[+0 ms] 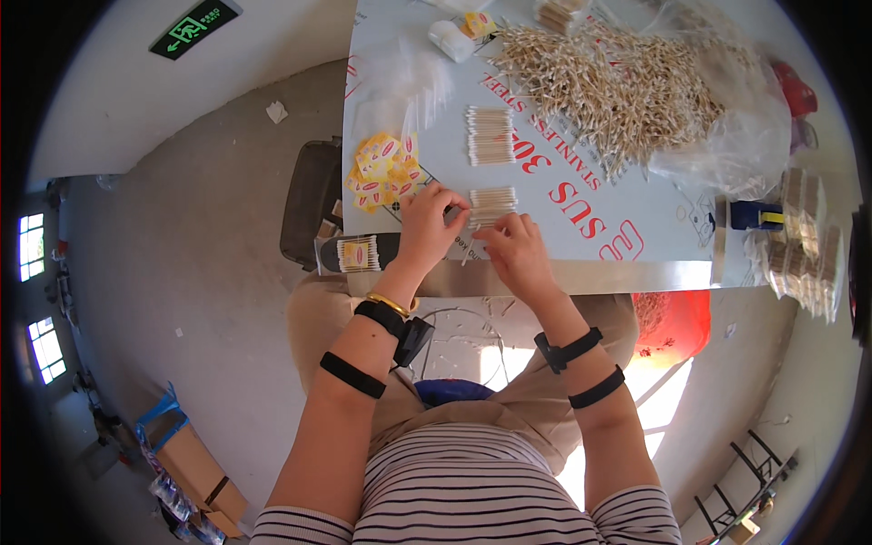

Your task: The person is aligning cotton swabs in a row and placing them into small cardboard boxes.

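Both hands work close together at the table's near edge, beside a short row of cotton swabs [493, 202]. My left hand [431, 225] is closed, thumb and forefinger meeting at the row's left end; anything between them is too small to make out. My right hand [520, 256] is closed too, its fingertips pinching a single cotton swab [469, 251] that slants down between the hands. A second, longer row of swabs [490, 136] lies farther back. Left of the rows is a pile of yellow and white paper labels [385, 169].
A large heap of loose swabs [618, 86] spills from a clear plastic bag [727, 154] at the back right. Clear bags [409, 86] lie at the back left. A filled swab pack [357, 253] sits by my left wrist. Packed bundles [804, 245] are stacked far right, past a blue object [756, 215].
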Tool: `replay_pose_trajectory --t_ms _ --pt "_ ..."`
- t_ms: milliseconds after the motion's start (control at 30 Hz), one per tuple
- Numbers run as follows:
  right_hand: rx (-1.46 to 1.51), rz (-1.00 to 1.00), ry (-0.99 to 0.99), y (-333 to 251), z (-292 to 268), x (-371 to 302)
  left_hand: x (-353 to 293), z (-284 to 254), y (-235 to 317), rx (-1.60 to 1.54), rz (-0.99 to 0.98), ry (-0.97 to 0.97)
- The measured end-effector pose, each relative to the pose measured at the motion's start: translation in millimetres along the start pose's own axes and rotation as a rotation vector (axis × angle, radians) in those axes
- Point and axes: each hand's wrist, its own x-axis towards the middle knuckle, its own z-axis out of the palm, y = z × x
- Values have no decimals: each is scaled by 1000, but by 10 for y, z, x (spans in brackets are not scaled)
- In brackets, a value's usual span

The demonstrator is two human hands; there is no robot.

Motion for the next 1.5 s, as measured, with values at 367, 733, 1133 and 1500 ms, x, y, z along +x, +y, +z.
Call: replay_pose_trajectory --t_ms 367,733,1133,1500 --pt "-165 15 89 152 110 35 -149 -304 129 -212 -71 98" --pt "523 290 69 -321 -256 -26 -360 -523 408 -350 -218 53" --pt "1212 366 31 -807 -627 -522 -891 -846 1297 -151 195 85" --pt "1313 238 62 -1112 -1000 -989 -1282 -972 1734 -279 207 45"
